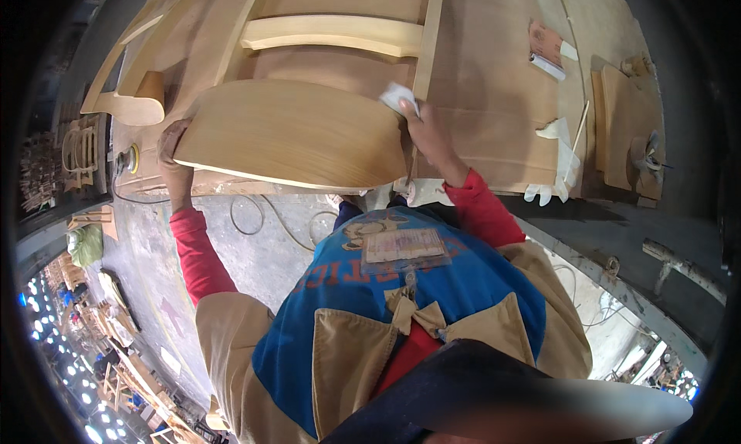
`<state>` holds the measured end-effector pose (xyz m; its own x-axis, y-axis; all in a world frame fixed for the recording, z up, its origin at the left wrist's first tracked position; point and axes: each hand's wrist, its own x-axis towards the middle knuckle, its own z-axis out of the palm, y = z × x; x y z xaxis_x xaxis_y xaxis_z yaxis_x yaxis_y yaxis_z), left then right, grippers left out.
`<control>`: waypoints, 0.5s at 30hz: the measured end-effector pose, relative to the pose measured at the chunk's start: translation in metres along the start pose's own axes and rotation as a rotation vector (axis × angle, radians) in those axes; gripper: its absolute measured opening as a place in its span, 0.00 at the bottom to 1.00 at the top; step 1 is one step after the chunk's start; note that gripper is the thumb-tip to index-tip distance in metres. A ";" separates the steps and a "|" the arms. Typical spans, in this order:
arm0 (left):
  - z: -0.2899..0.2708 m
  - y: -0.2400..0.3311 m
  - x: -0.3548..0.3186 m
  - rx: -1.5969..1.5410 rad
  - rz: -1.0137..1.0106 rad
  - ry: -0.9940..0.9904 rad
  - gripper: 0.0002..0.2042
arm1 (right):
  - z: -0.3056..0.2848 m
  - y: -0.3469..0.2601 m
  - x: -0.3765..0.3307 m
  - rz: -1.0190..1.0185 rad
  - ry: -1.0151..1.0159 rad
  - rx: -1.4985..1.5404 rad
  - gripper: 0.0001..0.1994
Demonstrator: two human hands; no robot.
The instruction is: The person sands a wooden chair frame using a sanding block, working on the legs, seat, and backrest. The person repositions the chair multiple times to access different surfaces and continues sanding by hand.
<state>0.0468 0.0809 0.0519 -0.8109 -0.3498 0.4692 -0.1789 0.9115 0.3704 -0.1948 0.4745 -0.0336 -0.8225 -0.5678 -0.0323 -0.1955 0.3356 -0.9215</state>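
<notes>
A curved pale wooden panel [297, 135] lies across the near part of the work table, joined to a chair frame with long side rails [427, 46] and a bowed crossbar [332, 32]. My left hand [176, 144] grips the panel's left end, its fingers bent round the edge. In my right hand [427, 131] is a small folded piece of white sandpaper [397, 96], pinched between thumb and fingers at the panel's upper right corner. That piece is slightly blurred, and some of my right fingers are hidden.
Another curved wooden frame [131, 108] lies at the left, near a sander with a yellow rim [131, 160]. To the right are a reddish-brown sheet [545, 41], a white glove [567, 162] and wooden boards [617, 127]. A hose [289, 222] trails over the floor.
</notes>
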 end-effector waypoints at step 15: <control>0.018 -0.026 -0.015 -0.094 -0.128 0.263 0.24 | -0.012 -0.012 -0.011 -0.195 -0.128 -0.175 0.27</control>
<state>0.0535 0.0660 0.0207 -0.6111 -0.5156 0.6006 -0.2079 0.8366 0.5068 -0.1900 0.4860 -0.0176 -0.6885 -0.7208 0.0798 -0.4412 0.3290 -0.8349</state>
